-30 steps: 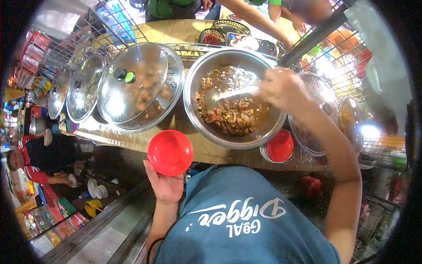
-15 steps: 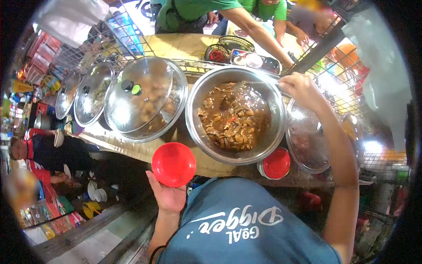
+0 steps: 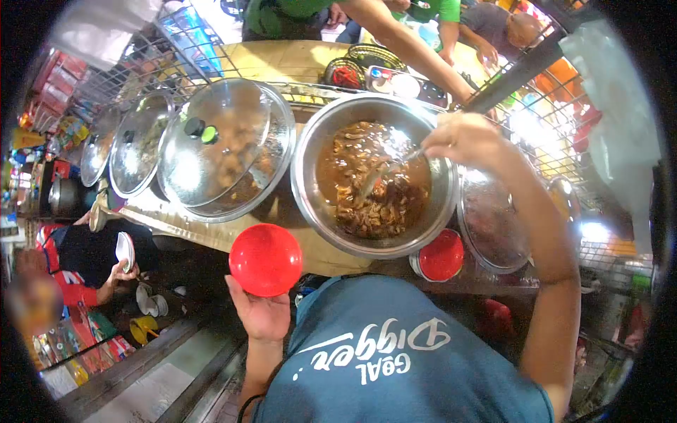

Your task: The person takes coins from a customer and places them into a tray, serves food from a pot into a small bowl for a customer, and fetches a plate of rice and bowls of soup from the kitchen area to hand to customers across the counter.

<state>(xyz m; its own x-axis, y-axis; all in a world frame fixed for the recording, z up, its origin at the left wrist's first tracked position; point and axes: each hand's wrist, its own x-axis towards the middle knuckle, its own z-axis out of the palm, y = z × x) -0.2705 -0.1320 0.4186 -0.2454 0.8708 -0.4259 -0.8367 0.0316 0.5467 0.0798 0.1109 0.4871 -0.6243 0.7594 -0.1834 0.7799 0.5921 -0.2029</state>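
My left hand [image 3: 262, 314] holds a red bowl [image 3: 266, 259] from below, its bare red inside facing up. In my right hand [image 3: 469, 141] is the handle of a metal serving spoon [image 3: 384, 171]. The spoon slants down into a large metal pot [image 3: 305, 185], its head among pieces of meat in brown sauce [image 3: 377, 218]. The bowl is apart from the pot, to its lower left.
Lidded pots [image 3: 226, 148] line the counter to the left, with another lidded pot [image 3: 493, 218] at right. Stacked red bowls [image 3: 441, 255] sit by the pot's lower right. A wire grille [image 3: 282, 92] runs behind. People stand beyond it; another person at left holds white dishes [image 3: 125, 250].
My right hand has moved left and nearer over the pot, bringing the spoon from the far rim into the meat. The bowl has shifted slightly left. The person at left has moved the dishes.
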